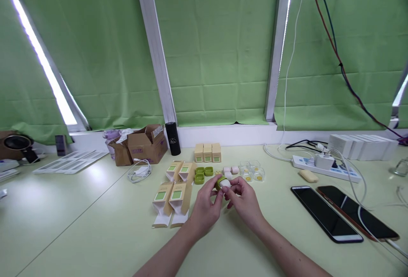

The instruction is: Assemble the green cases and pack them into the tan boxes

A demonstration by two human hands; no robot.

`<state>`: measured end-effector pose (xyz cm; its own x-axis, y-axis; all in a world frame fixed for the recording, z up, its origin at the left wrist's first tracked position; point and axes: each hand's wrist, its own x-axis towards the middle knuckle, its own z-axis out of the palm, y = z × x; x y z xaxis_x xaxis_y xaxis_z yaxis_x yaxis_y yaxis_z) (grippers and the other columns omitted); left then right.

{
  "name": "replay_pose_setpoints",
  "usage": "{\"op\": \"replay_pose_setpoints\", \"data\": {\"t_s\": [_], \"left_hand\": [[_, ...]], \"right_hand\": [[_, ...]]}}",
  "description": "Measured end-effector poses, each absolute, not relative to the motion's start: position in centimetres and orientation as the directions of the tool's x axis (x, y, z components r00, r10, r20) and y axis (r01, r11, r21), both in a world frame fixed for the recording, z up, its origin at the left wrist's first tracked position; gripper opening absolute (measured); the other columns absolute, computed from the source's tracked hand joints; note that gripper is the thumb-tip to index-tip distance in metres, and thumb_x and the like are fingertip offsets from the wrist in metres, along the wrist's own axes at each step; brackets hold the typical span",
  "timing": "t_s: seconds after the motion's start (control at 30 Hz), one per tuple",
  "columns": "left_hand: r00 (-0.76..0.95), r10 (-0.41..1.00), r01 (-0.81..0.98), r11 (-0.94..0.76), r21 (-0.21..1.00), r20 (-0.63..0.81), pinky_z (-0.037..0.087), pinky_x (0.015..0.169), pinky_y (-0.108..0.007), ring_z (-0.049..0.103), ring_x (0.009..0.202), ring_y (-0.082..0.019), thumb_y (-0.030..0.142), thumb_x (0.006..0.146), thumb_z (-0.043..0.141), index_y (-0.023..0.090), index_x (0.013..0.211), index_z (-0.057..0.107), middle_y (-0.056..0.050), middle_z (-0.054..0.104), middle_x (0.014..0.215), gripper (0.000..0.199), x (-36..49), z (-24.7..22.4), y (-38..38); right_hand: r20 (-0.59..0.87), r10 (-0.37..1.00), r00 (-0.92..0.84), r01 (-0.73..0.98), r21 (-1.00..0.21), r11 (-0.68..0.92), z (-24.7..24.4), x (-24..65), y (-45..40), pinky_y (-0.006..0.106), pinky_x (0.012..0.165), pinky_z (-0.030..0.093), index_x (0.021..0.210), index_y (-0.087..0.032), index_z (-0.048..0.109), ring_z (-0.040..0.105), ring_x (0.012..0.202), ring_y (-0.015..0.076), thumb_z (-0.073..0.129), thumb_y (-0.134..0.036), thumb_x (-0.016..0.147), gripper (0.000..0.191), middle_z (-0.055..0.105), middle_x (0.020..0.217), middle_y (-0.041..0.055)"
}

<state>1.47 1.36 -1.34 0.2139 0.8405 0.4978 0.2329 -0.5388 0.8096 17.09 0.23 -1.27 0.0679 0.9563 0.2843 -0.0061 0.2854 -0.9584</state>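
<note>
Above the table, my left hand [205, 209] grips a small olive-green cup [218, 182] between thumb and fingers. My right hand [245, 202] pinches a rounded white piece [225, 183] that sits against the cup's opening; how deep it goes in cannot be made out. Just beyond my hands are three green square cups [199, 179], some small yellowish bits [217, 172], a few pale pinkish-white pieces [235, 169] and several clear containers [258, 175] with yellow marks. To the left lie several opened beige cartons [180, 196] with green label panels.
Three closed beige cartons [207, 152] stand farther back. Behind them on the left are a black bottle [172, 138], a cardboard box [147, 145] and a coiled white cable [139, 171]. On the right lie two phones [327, 213], a power strip [325, 168], loose cables and white boxes [360, 147].
</note>
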Motion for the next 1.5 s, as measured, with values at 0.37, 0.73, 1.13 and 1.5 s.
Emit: {"op": "replay_pose_setpoints", "data": {"t_s": [0.37, 0.73, 1.13, 1.5], "left_hand": [[0.315, 0.889, -0.223, -0.272, 0.936, 0.334, 0.056, 0.097, -0.038, 0.065, 0.121, -0.031, 0.044, 0.086, 0.079, 0.018, 0.129, 0.067, -0.016, 0.070, 0.129, 0.051, 1.1, -0.1, 1.9], [0.351, 0.886, -0.297, -0.202, 0.933, 0.303, 0.054, 0.075, -0.028, 0.069, 0.096, -0.022, 0.047, 0.084, 0.081, 0.017, 0.126, 0.067, -0.012, 0.073, 0.107, 0.054, 1.3, 0.2, 1.6], [0.345, 0.904, -0.260, -0.168, 0.951, 0.254, 0.058, 0.085, -0.036, 0.070, 0.103, -0.025, 0.050, 0.086, 0.076, 0.017, 0.135, 0.062, -0.015, 0.071, 0.120, 0.060, 1.8, -0.5, 1.9], [0.246, 0.924, -0.294, -0.216, 0.931, 0.292, 0.055, 0.085, -0.031, 0.071, 0.093, -0.019, 0.041, 0.088, 0.075, 0.020, 0.127, 0.051, -0.008, 0.074, 0.102, 0.049, 2.9, -0.4, 1.5]], "right_hand": [[0.779, 0.604, -0.171, 0.658, -0.366, 0.658, -1.4, 18.8, 0.1, 0.030, 0.062, 0.063, 0.133, -0.025, 0.061, 0.073, 0.103, 0.0241, 0.062, -0.026, 0.096, 0.037, 0.067, 0.133, 0.0124], [0.832, 0.498, -0.245, 0.607, -0.269, 0.748, -2.1, 18.7, 0.5, 0.033, 0.079, 0.068, 0.135, -0.023, 0.059, 0.072, 0.116, 0.0250, 0.059, -0.017, 0.099, 0.037, 0.072, 0.129, 0.0121], [0.856, 0.457, -0.240, 0.624, -0.225, 0.749, -2.4, 18.7, 0.6, 0.043, 0.095, 0.065, 0.137, -0.022, 0.060, 0.071, 0.118, 0.0270, 0.055, -0.013, 0.099, 0.040, 0.072, 0.129, 0.0150], [0.860, 0.444, -0.251, 0.663, -0.181, 0.726, -2.2, 18.4, 0.4, 0.045, 0.096, 0.065, 0.137, -0.019, 0.059, 0.070, 0.120, 0.0282, 0.052, -0.012, 0.100, 0.038, 0.072, 0.128, 0.0165]]}}
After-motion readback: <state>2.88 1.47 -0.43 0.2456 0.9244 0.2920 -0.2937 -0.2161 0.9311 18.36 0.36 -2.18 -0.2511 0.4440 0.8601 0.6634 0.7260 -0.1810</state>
